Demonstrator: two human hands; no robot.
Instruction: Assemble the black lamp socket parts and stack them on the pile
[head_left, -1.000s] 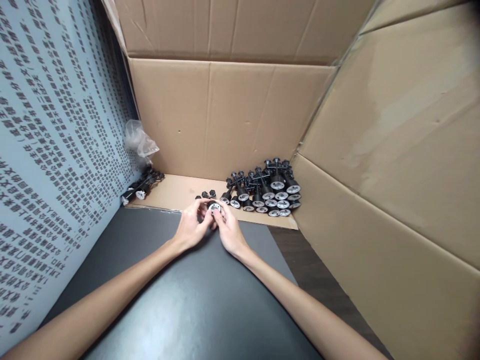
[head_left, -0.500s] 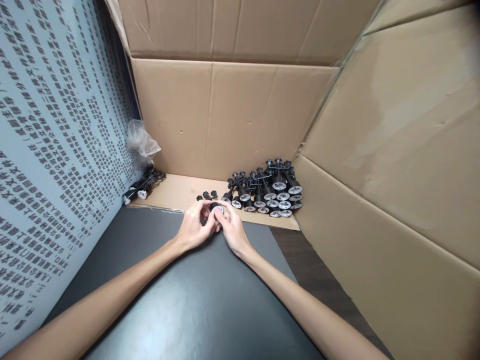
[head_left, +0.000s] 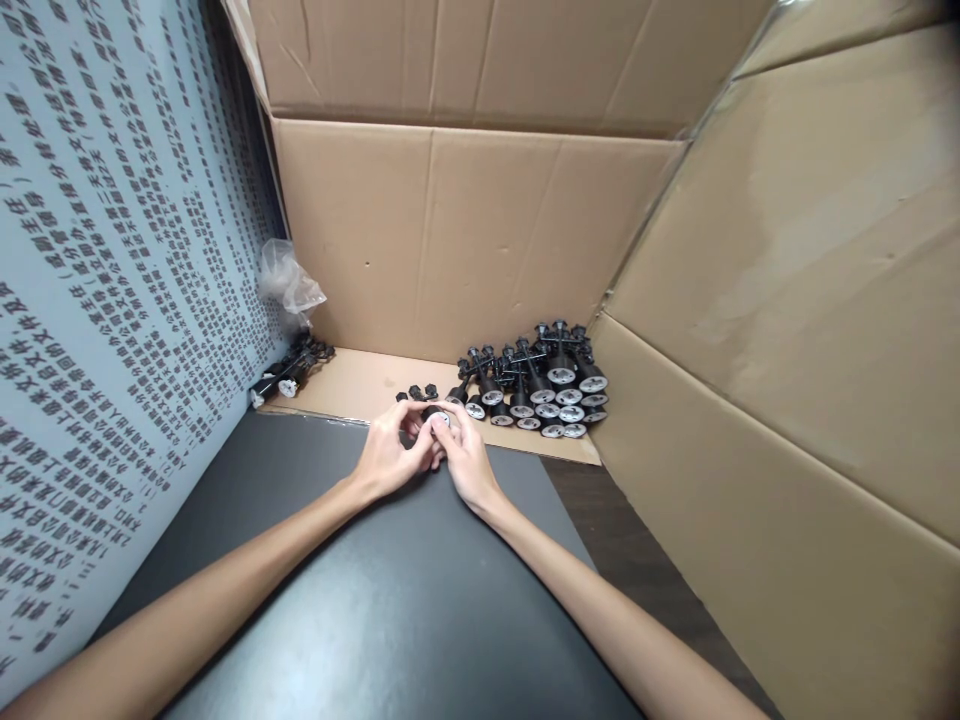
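Note:
Both my hands are closed around one small black model lamp post, just above the front edge of the cardboard strip. Its round base (head_left: pixel 441 418) has a pale underside that faces me, and small lantern-like heads (head_left: pixel 415 393) stick out beyond my fingers. My left hand (head_left: pixel 391 446) grips it from the left, fingers curled round the side. From the right, my right hand (head_left: pixel 466 452) holds it with the thumb pressed on the pale underside. Fingers hide most of the post. Close by on the right lies a pile of similar lamp posts (head_left: pixel 541 385), most with their pale bases toward me.
At the left end of the cardboard strip (head_left: pixel 360 375) lie a few more black lamp posts (head_left: pixel 294 372), below a crumpled clear plastic bag (head_left: pixel 291 280). Cardboard walls (head_left: pixel 480 230) stand behind and to the right; a printed sheet (head_left: pixel 135 250) rises at left. A dark grey mat (head_left: pixel 390 590) lies beneath my arms.
The view has shifted slightly. My hands keep the same hold on the lamp post, with hardly any visible movement.

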